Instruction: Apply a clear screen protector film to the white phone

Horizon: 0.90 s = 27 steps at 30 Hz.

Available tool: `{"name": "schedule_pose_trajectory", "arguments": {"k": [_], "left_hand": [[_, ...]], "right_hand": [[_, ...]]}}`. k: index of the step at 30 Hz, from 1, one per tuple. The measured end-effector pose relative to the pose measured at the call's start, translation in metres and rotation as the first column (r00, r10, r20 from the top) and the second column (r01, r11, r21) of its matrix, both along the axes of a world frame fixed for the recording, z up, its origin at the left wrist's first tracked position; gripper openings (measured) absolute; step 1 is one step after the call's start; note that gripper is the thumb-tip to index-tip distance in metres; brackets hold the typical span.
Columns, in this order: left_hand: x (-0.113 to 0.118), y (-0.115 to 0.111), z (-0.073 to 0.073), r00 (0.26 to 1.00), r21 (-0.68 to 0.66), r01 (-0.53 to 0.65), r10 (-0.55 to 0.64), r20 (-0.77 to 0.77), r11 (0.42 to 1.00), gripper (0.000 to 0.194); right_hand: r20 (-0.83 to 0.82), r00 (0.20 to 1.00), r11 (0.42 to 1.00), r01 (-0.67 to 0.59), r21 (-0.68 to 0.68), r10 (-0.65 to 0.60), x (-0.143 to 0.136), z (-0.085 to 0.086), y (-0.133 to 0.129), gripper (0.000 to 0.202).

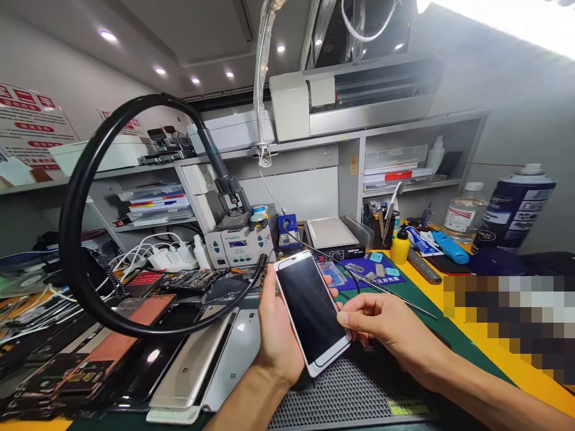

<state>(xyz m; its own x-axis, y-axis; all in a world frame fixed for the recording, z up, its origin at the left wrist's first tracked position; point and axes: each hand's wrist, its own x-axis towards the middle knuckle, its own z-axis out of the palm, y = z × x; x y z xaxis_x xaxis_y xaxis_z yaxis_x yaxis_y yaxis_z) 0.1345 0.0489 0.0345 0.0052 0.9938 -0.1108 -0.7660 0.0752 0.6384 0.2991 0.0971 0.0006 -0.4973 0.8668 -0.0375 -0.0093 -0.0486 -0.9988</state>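
A white-framed smartphone (313,308) with a dark screen is tilted up above the work mat. My left hand (281,341) is wrapped around it from behind, with the thumb along its left edge and fingertips showing past the right edge. My right hand (381,320) pinches at the phone's lower right edge, thumb and forefinger pressed together there. Whether anything thin lies between those fingers I cannot make out. Below the phone is a black perforated mat (354,389).
Several phones, including a gold one (191,359), and phone parts lie at left. A thick black hose (74,239) arches over them from a soldering station (240,244). Behind stands a hot plate (332,233). A yellow bottle (399,246) and a spray can (516,209) stand at right.
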Motion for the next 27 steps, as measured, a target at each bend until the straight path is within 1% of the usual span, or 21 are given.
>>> {"name": "schedule_pose_trajectory", "arguments": {"k": [6,8,11,15,20,24,27], "left_hand": [[-0.003,-0.001,0.001,0.999,0.015,0.040,-0.040,0.001,0.999,0.075],[-0.004,0.000,0.001,0.999,0.018,0.040,-0.040,0.000,0.999,0.075],[-0.004,0.001,0.000,1.000,0.009,0.031,-0.031,0.003,0.999,0.075],[0.000,0.001,-0.001,0.998,-0.033,-0.036,0.035,-0.043,0.999,0.075],[0.004,0.001,-0.006,0.994,-0.083,-0.024,0.016,-0.104,0.996,0.059],[0.007,0.002,-0.008,0.987,-0.098,-0.056,0.040,-0.156,0.994,0.056],[0.008,0.002,-0.006,0.987,-0.103,-0.054,0.037,-0.158,0.993,0.055]], "right_hand": [[-0.136,0.988,0.994,-0.082,-0.074,0.072,0.006,0.007,0.000,0.025],[-0.156,0.984,0.992,-0.097,-0.081,0.084,0.006,0.009,-0.001,0.026],[-0.092,0.994,0.997,-0.061,-0.038,0.057,0.004,0.008,-0.002,0.027],[0.021,1.000,1.000,-0.002,0.028,0.001,0.000,0.002,-0.003,0.028],[0.066,0.997,0.999,0.032,0.022,-0.034,-0.001,-0.001,-0.003,0.028],[0.096,0.994,0.999,0.049,0.018,-0.051,-0.003,0.000,-0.003,0.026],[0.089,0.994,0.998,0.059,0.015,-0.061,-0.004,-0.001,-0.003,0.025]]}}
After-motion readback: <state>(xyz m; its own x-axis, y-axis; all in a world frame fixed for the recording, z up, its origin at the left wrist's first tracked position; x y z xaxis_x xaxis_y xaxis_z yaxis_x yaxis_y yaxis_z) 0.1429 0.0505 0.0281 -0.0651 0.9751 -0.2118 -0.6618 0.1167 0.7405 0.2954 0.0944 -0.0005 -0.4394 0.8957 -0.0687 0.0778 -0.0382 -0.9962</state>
